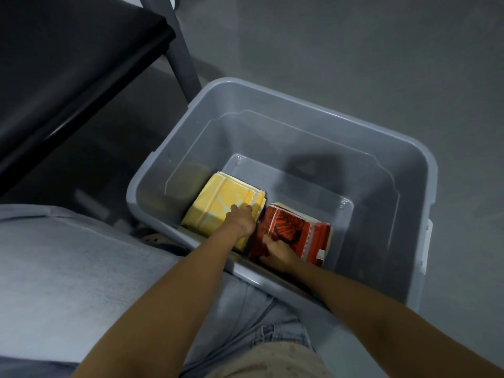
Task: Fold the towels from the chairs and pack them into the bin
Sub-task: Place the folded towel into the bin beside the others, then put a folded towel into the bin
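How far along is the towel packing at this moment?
Done: a folded yellow towel and a folded red towel lie side by side in the bin. In hand: the left hand presses on the yellow towel while the right hand grips the red towel's near edge. Left: only part of one chair shows, so remaining towels cannot be judged.

Pale jeans (245, 317) over a grey floor (354, 50).
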